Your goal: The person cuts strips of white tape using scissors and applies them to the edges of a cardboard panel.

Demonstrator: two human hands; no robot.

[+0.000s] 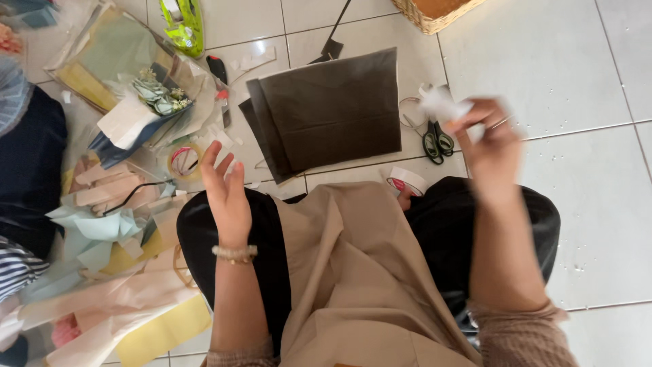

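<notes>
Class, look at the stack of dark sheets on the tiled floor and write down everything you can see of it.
The stack of dark sheets lies flat on the white tiled floor, in front of the person's knees. It looks like thin, matte, brown-black paper, several squarish sheets fanned slightly so that extra edges show at the left. The surface is faintly creased. Neither hand touches it; green-handled scissors lie just to its right.

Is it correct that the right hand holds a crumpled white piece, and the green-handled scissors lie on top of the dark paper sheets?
Not quite. The right hand does hold a crumpled white piece, but the green-handled scissors lie on the floor tiles beside the dark paper sheets, to their right, not on them. The head view shows this.
</notes>
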